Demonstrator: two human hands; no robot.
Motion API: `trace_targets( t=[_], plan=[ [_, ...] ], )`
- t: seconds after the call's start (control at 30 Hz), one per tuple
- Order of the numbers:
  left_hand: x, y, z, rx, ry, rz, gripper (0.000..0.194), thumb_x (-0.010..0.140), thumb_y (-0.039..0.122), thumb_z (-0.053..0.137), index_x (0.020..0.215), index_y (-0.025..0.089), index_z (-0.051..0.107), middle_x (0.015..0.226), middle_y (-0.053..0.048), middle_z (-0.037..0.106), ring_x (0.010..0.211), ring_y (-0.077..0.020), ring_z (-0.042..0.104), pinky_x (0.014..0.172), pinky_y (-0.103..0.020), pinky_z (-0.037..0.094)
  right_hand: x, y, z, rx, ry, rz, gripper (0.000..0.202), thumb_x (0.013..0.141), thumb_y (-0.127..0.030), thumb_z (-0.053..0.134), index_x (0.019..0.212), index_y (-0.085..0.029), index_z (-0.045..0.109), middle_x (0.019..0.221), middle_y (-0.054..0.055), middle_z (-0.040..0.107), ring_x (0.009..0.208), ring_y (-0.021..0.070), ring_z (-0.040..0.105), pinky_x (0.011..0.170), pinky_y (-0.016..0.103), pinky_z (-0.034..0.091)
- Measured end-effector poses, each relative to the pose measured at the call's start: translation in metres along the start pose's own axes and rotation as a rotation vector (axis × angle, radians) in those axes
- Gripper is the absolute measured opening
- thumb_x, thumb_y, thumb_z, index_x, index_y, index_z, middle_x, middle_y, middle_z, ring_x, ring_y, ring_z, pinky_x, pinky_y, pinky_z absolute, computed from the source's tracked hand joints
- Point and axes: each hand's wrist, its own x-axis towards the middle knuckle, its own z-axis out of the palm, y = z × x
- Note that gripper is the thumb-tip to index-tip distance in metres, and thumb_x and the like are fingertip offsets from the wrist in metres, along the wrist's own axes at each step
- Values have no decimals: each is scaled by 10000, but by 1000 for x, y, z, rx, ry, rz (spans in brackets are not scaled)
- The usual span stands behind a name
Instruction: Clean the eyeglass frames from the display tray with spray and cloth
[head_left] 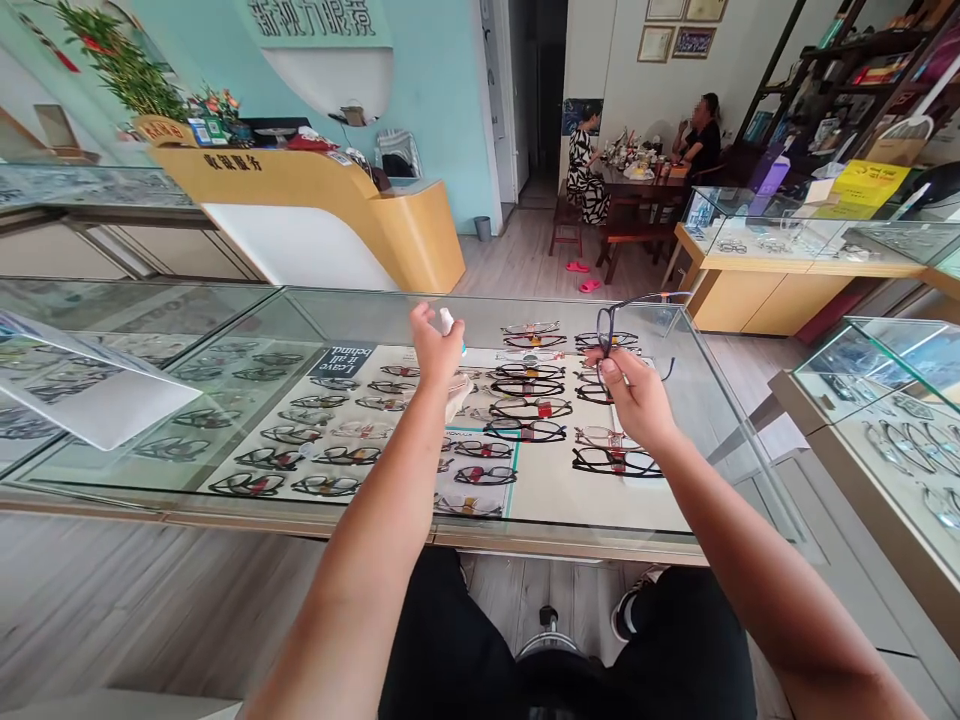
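Note:
My left hand (437, 345) is over the glass display case (420, 540), its fingers round a small bottle with a white nozzle (447, 320). A pale cloth (458, 396) hangs beneath that hand. To the right, my right hand (636, 392) pinches a dark pair of glasses (606, 328) by the frame, with its temples spread and one lens rim upright. Under the glass lie rows of eyeglasses (526, 430) on white sheets. The palm of my left hand is hidden.
A folded white sign (112, 405) stands on the case at the left. More display cases (889, 400) are at the right. Behind are a yellow counter (300, 180), a grey bin (482, 228) and two people sitting at a table (637, 180).

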Motion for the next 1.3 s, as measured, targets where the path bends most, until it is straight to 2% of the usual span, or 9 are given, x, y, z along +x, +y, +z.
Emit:
trace_targets(
  t=[0.13, 0.27, 0.47, 0.57, 0.67, 0.83, 1.03, 1.13, 1.3],
  plan=[
    [4, -9, -1, 54, -85, -134, 575, 886, 193, 798, 1403, 239, 551, 1384, -135, 751, 1338, -293, 699, 1156, -460, 515, 1, 3, 0, 28, -24, 6, 577, 1178, -715, 427, 1051, -274, 777, 1150, 114, 853, 1061, 319, 768, 978, 474, 582],
    [2, -7, -1, 93, -159, -213, 419, 805, 177, 801, 1189, 211, 639, 1221, -145, 789, 1175, -323, 761, 1077, -482, 567, 1, 5, 1, 60, -42, -7, 545, 1169, -711, 469, 1033, -275, 767, 1119, 100, 852, 1021, 306, 755, 992, 476, 581],
    [-12, 25, 5, -22, -209, -155, 337, 828, 300, 764, 1137, 254, 637, 1211, -112, 742, 1173, -299, 720, 1034, -464, 606, 0, -4, -2, 142, -24, 61, 554, 1130, -761, 536, 1048, -269, 778, 1025, 81, 809, 873, 265, 680, 855, 436, 562],
    [-35, 60, 7, -417, -427, -123, 422, 794, 443, 801, 1145, 279, 634, 1102, -84, 679, 1063, -279, 689, 832, -423, 633, 1, -10, -5, 229, -27, 112, 575, 1103, -803, 559, 1083, -279, 794, 1036, 77, 798, 895, 261, 673, 798, 406, 551],
    [-66, 96, 0, -624, -809, -210, 561, 884, 827, 640, 982, 275, 622, 931, -99, 636, 948, -310, 684, 679, -439, 594, 3, -13, -6, 326, -53, 119, 585, 1082, -826, 581, 1046, -280, 788, 1105, 79, 814, 961, 263, 698, 875, 418, 585],
    [-99, 129, -12, -601, -977, -301, 906, 797, 1169, 313, 738, 278, 465, 682, -72, 483, 721, -283, 621, 502, -401, 501, 4, -14, -3, 398, -124, 159, 618, 1037, -875, 612, 982, -283, 782, 1079, 73, 818, 998, 277, 706, 977, 452, 596],
    [-105, 128, 0, -618, -972, -234, 847, 862, 1079, 425, 716, 256, 562, 726, -97, 563, 742, -274, 630, 549, -418, 569, 1, -17, 1, 417, -179, 184, 625, 1041, -872, 603, 960, -278, 779, 1096, 70, 803, 962, 262, 657, 961, 437, 567],
    [-110, 114, 13, -531, -947, -138, 685, 873, 919, 601, 758, 244, 626, 783, -78, 611, 752, -228, 602, 610, -363, 570, -1, -18, 4, 413, -225, 187, 624, 1071, -854, 563, 1005, -274, 785, 1071, 71, 790, 979, 267, 666, 982, 439, 565],
    [-116, 90, 25, -373, -953, -32, 531, 935, 758, 611, 863, 237, 684, 852, -43, 653, 779, -202, 598, 666, -318, 544, -3, -19, 8, 428, -274, 172, 615, 1102, -822, 543, 1056, -264, 799, 1064, 64, 791, 992, 254, 672, 981, 415, 566]
  ],
)
